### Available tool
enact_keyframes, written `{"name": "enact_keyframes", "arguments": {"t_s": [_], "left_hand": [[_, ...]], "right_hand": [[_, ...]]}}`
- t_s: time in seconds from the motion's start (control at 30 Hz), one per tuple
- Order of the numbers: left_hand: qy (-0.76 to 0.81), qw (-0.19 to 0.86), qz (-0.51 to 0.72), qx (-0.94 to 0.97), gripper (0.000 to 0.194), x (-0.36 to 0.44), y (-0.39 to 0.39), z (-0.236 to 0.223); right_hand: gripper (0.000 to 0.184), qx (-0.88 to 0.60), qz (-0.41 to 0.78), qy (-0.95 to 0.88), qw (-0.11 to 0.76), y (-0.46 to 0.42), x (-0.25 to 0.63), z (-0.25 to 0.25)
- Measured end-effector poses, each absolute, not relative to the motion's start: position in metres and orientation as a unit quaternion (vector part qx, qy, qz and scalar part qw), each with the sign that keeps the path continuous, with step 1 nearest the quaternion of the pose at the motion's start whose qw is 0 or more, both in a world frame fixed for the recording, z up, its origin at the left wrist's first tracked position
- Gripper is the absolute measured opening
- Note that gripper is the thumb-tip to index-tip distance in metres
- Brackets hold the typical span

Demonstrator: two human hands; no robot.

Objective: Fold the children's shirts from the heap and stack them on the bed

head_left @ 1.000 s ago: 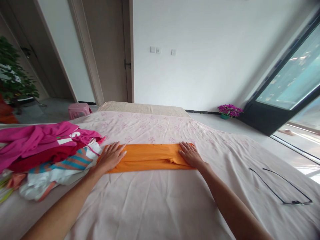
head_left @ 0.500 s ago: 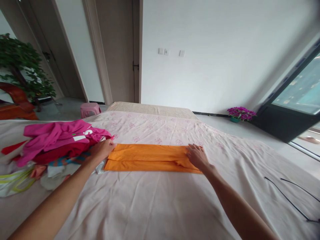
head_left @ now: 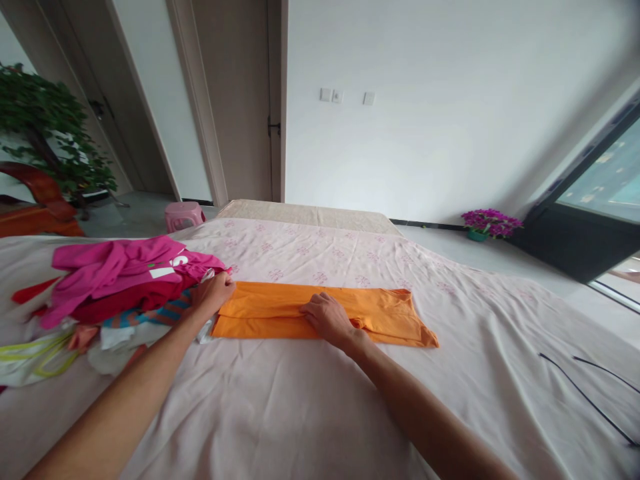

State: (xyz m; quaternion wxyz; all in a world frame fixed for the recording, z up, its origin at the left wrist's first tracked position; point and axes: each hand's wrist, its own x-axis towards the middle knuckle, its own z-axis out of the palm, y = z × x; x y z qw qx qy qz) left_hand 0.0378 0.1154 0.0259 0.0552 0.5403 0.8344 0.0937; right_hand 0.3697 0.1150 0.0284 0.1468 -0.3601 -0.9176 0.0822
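An orange shirt (head_left: pixel 380 310) lies folded into a long strip across the bed-like surface, its neckline end at the right. At the strip's upper left corner, my left hand (head_left: pixel 219 291) is closed on the fabric, fingers pinched together. My right hand (head_left: pixel 327 320) rests near the middle of the strip, its bent fingers closed on the cloth; the fingertips are partly hidden. Just left of my left hand is a heap of clothes, with a magenta garment (head_left: pixel 120 267) on top and a red one (head_left: pixel 115 305) beneath it.
A pale sheet with pink flowers (head_left: pixel 320 400) covers the surface. Black cords (head_left: pixel 585 397) lie at the right. Beyond the edge stand a pink stool (head_left: pixel 184 215), a leafy plant (head_left: pixel 45 127), a wooden chair (head_left: pixel 40 200) and a pot of purple flowers (head_left: pixel 490 223).
My right hand has moved left from the shirt's right end to its middle, leaving that end uncovered. My left hand stays at the left corner. The view has shifted slightly.
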Motion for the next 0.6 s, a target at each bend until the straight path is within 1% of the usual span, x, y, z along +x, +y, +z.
{"name": "enact_keyframes", "arguments": {"t_s": [0.13, 0.23, 0.33, 0.47, 0.53, 0.6], "left_hand": [[0.840, 0.046, 0.099, 0.532, 0.027, 0.039, 0.116, 0.019], [0.837, 0.029, 0.107, 0.536, 0.027, 0.043, 0.113, 0.019], [0.818, -0.004, 0.125, 0.562, 0.033, 0.055, 0.109, 0.024], [0.742, -0.020, 0.177, 0.647, 0.041, 0.082, 0.106, 0.025], [0.682, 0.006, 0.210, 0.701, 0.046, 0.094, 0.104, 0.017], [0.638, 0.033, 0.213, 0.740, 0.053, 0.101, 0.100, 0.004]], "right_hand": [[0.018, -0.334, 0.083, -0.925, 0.159, 0.115, 0.373, 0.029], [0.017, -0.314, 0.085, -0.933, 0.154, 0.109, 0.379, 0.029], [0.015, -0.307, 0.105, -0.933, 0.155, 0.105, 0.388, 0.032], [0.023, -0.376, 0.138, -0.888, 0.226, 0.114, 0.409, 0.044], [0.028, -0.413, 0.145, -0.863, 0.251, 0.122, 0.421, 0.048], [0.032, -0.441, 0.141, -0.850, 0.252, 0.131, 0.434, 0.049]]}}
